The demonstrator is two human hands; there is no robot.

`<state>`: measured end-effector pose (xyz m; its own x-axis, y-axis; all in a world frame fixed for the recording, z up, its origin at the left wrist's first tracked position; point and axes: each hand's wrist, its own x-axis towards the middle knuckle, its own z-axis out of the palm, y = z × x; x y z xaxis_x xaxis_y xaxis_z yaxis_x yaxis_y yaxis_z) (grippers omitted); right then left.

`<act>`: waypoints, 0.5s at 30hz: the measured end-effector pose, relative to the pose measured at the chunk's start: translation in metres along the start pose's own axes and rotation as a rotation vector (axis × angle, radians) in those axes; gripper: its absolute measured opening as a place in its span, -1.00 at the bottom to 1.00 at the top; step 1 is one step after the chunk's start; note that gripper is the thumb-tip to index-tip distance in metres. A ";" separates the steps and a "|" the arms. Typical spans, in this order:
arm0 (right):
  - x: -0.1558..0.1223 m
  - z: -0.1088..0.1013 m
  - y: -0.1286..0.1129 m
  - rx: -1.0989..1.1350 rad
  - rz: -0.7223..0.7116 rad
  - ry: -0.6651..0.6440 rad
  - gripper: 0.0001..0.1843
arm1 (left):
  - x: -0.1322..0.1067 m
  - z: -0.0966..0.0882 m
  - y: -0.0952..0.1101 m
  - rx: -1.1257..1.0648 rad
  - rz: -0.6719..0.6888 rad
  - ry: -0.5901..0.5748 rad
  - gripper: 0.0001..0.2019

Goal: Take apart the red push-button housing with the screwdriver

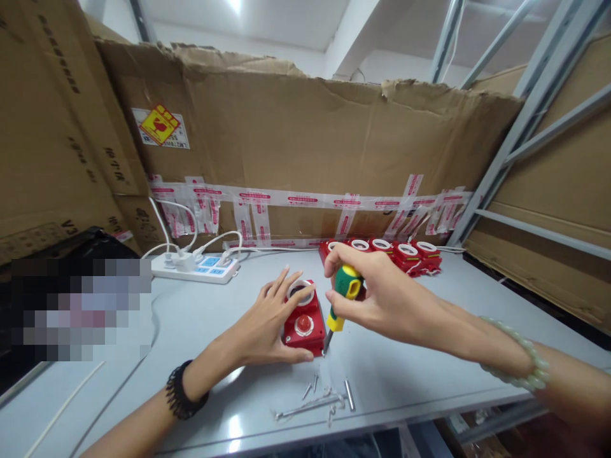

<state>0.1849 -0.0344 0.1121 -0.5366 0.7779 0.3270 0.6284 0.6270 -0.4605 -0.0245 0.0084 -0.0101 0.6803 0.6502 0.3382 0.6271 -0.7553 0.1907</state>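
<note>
Screws (315,397) loose at table (405,375) front edge. Left hand (267,324) flat, steadying red box (303,326) mid-table. Right hand (377,292) fist-closed on screwdriver (340,302), tip at box's right corner. More red boxes (391,253) and power strip (195,267) behind.

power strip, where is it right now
In the head view, the white power strip lies at the back left of the grey table, against the cardboard wall, left of the red box steadied by the left hand.

Cardboard wall (305,146), grey table (200,324), metal shelving (520,121)
</note>
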 end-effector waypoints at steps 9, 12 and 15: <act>-0.003 0.006 0.001 0.063 0.016 -0.037 -0.85 | -0.005 0.001 0.039 0.011 0.242 -0.015 -0.77; -0.003 0.002 -0.001 -0.005 0.019 -0.005 -0.85 | -0.005 0.007 0.039 -0.001 0.250 -0.052 -0.75; -0.001 -0.002 -0.002 -0.041 0.033 0.029 -0.85 | -0.005 0.009 0.038 -0.017 0.261 -0.083 -0.72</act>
<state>0.1854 -0.0366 0.1137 -0.4988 0.7990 0.3359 0.6683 0.6013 -0.4379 -0.0004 -0.0229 -0.0131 0.8472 0.4376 0.3013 0.4208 -0.8989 0.1223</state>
